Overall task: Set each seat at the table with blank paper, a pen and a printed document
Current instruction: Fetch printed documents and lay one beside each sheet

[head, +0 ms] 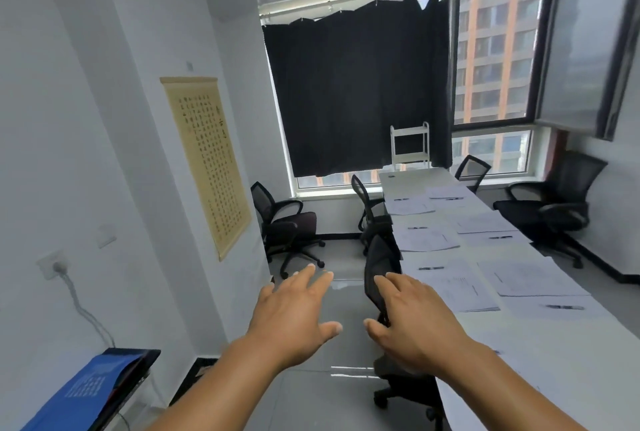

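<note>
A long white table (412, 178) runs from the window toward me on the right. Several seats along both sides have printed documents (424, 238), blank sheets (485, 219) and black pens (431, 268) laid out. My left hand (294, 319) is stretched out over the grey floor, fingers spread, holding nothing. My right hand (412, 319) is also spread and empty, in front of the back of the nearest black mesh chair (379, 264); whether it touches the chair I cannot tell.
Black office chairs stand at the left wall (284, 222), along the table's left side (367, 209) and on the right (554, 212). A white cart (410, 146) stands by the curtained window. A blue folder (93, 392) lies at the lower left.
</note>
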Demonstrator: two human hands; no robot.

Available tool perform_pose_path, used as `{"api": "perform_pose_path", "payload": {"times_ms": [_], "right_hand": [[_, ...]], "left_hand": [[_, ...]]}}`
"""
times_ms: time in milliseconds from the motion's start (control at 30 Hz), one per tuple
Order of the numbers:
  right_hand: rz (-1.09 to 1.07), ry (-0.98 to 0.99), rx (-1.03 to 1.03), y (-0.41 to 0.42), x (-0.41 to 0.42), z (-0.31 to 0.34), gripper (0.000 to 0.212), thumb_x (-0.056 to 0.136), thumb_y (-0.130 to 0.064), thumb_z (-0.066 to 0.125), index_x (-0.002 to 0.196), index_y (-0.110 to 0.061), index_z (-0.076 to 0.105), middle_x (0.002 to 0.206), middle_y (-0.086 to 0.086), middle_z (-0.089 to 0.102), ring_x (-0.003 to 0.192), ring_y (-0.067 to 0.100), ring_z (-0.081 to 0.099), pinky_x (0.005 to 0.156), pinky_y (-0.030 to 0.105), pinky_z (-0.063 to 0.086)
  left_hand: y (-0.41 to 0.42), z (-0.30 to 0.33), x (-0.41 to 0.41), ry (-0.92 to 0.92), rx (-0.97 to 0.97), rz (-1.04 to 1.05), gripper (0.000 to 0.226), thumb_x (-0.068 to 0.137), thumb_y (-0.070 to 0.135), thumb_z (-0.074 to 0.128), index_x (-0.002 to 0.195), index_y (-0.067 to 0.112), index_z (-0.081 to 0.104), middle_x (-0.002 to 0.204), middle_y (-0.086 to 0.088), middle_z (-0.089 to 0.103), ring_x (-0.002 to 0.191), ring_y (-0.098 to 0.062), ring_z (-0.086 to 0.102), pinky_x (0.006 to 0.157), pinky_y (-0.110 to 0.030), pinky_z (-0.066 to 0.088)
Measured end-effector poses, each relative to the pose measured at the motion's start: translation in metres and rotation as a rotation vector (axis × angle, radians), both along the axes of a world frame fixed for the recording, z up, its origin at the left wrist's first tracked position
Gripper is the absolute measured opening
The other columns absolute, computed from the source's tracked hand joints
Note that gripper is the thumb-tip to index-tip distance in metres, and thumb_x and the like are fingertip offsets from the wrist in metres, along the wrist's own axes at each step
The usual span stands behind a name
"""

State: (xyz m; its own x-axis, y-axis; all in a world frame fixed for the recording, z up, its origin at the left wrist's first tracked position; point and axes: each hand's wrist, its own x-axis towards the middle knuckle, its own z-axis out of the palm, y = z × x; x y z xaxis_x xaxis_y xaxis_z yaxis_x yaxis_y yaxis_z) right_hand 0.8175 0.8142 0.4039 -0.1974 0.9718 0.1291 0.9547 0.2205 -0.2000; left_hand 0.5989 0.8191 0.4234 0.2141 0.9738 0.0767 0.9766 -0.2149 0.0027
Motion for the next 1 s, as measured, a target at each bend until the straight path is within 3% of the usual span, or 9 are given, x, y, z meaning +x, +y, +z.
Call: {"api": "perform_pose_path", "payload": {"times_ms": [133,400,567,1000], "right_hand": [[-0.081,0.003,-0.035,0.041,0.008,-0.008,0.062,0.095,-0.063,0.046,0.146,-0.027,0.045,0.144,-0.005,0.050,0.134,0.024,0.045,0.112,0.042,0.039],[-0.304,-0.012,-0.089,0.133,0.005,-0.028,0.066,0.098,-0.063,0.045,0.152,-0.026,0.042,0.154,-0.002,0.047,0.142,0.026,0.042,0.118,0.045,0.036],[-0.470,-0.022,-0.136,0.182,-0.004,-0.031,0.080,0.102,-0.064,0.045,0.168,-0.025,0.023,0.174,0.001,0.026,0.160,0.028,0.027,0.131,0.050,0.023],[-0.840,0.001,-0.228,0.220,0.032,-0.058,0.077,0.102,-0.061,0.046,0.166,-0.023,0.026,0.171,0.003,0.032,0.157,0.028,0.029,0.131,0.050,0.022]], "left_hand": [[0.060,-0.010,0.007,-0.017,-0.028,-0.070,0.093,0.099,0.072,0.058,0.172,0.044,0.007,0.184,0.004,0.003,0.169,-0.023,0.014,0.134,-0.056,0.017],[0.196,-0.034,0.018,-0.051,-0.078,-0.317,0.092,0.099,0.070,0.060,0.172,0.045,0.009,0.184,0.005,0.004,0.169,-0.022,0.014,0.136,-0.055,0.013],[0.280,-0.040,0.023,-0.047,-0.116,-0.493,0.092,0.099,0.069,0.060,0.171,0.046,0.007,0.184,0.006,0.004,0.168,-0.022,0.015,0.136,-0.055,0.013],[0.385,-0.081,0.122,0.003,-0.222,-0.927,0.095,0.097,0.076,0.055,0.172,0.046,0.004,0.184,0.008,0.002,0.168,-0.020,0.014,0.134,-0.056,0.015]]}}
